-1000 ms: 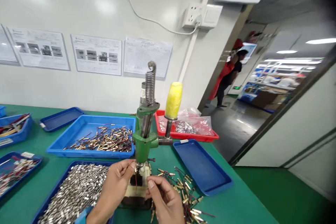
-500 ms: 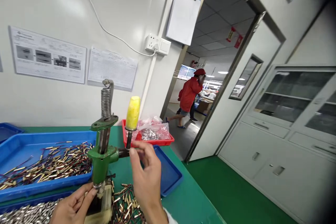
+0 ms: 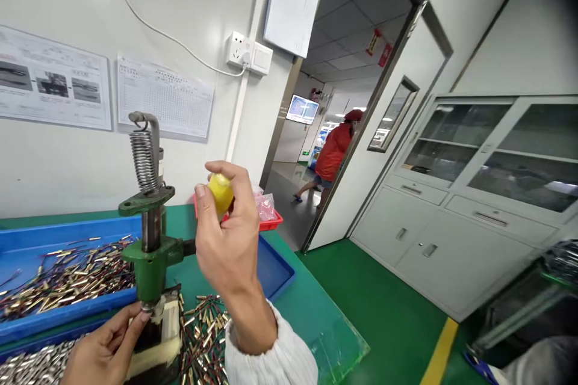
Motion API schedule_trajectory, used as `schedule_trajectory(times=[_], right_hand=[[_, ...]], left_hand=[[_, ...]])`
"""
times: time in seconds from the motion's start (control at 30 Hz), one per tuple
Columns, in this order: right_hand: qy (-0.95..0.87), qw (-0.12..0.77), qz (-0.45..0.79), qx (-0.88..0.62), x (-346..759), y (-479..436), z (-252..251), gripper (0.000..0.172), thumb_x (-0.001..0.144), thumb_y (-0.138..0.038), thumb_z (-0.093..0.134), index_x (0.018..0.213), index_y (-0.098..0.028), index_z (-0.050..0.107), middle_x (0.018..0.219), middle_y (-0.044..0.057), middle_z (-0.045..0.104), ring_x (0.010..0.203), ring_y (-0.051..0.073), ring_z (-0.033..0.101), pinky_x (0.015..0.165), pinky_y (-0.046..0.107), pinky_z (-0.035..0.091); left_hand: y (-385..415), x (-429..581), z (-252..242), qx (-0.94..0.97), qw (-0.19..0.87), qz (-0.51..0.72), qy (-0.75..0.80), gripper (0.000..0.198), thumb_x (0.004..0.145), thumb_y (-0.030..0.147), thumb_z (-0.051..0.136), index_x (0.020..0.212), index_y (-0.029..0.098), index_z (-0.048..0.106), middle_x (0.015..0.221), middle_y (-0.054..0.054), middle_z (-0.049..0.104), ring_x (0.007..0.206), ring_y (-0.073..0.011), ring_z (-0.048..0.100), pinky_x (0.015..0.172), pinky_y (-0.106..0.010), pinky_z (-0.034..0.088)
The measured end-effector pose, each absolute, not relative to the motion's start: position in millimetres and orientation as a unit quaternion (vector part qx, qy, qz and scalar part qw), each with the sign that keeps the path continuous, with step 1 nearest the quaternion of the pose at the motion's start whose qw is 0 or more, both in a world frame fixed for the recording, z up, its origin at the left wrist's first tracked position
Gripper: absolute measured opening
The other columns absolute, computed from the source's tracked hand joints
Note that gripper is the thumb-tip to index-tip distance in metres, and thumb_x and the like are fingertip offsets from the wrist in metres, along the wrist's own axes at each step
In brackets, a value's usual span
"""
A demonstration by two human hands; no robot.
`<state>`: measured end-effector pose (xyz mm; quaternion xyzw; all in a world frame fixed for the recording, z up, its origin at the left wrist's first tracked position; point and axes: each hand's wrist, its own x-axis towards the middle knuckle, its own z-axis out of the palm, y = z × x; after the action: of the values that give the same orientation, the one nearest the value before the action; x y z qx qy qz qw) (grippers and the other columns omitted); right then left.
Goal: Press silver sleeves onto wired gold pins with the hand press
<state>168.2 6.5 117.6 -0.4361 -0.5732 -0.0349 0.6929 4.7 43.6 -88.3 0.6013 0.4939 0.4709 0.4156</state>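
Note:
A green hand press [image 3: 153,252] with a coil spring on top stands on the bench. My right hand [image 3: 228,225] is curled around the yellow lever handle [image 3: 221,192] of the press, with the thumb on the near side and fingers over the far side. Down at the press's lower tip, my left hand [image 3: 106,343] is closed in a pinch. A small metal piece [image 3: 146,308] shows at its fingertips, partly hidden by the thumb. Beneath the tip sits a pale block [image 3: 169,325]. Brass-coloured pins with dark wires [image 3: 205,337] lie heaped right of the press.
At left, a blue tray [image 3: 67,230] holds many wired pins; silvery parts [image 3: 40,364] fill another tray in front. Behind my right hand are a red tray [image 3: 271,224] with plastic bags and a blue tray [image 3: 275,271]. A person in red [image 3: 334,147] walks beyond the doorway.
My right hand has risen from beside the lever's shaft to the yellow handle and closed around it. My left hand stays at the press tip. The view has swung right; the person has moved behind the door edge.

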Motion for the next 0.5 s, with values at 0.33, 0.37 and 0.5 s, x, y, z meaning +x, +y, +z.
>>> schedule_trajectory(times=[0.33,0.37,0.5], right_hand=[[-0.581,0.637,0.021,-0.507,230.1,-15.9,89.1,0.044,0.089,-0.036,0.065,0.131,-0.024,0.057,0.125,0.009,0.064,0.103,0.022,0.065,0.091,0.042,0.054],[-0.567,0.621,0.035,-0.54,244.5,-21.5,74.2,0.034,0.091,-0.039,0.062,0.12,-0.022,0.063,0.119,0.009,0.068,0.1,0.022,0.067,0.091,0.042,0.054],[-0.596,0.382,0.036,-0.705,297.2,-40.8,-2.7,0.036,0.095,-0.047,0.049,0.108,-0.02,0.069,0.099,0.007,0.074,0.085,0.021,0.069,0.079,0.035,0.056]], left_hand=[[30.4,11.7,-64.1,0.454,0.582,0.498,0.455,0.054,0.053,0.061,0.086,0.085,0.018,0.079,0.085,-0.008,0.079,0.094,-0.0292,0.072,0.084,-0.031,0.057],[32.0,11.7,-61.6,0.421,0.602,0.508,0.45,0.055,0.053,0.059,0.087,0.088,0.017,0.079,0.086,-0.008,0.079,0.093,-0.0275,0.071,0.083,-0.031,0.056],[55.1,4.0,-44.4,0.343,0.597,0.558,0.463,0.052,0.054,0.049,0.091,0.09,0.014,0.077,0.093,-0.009,0.077,0.079,-0.0204,0.068,0.065,-0.026,0.053]])
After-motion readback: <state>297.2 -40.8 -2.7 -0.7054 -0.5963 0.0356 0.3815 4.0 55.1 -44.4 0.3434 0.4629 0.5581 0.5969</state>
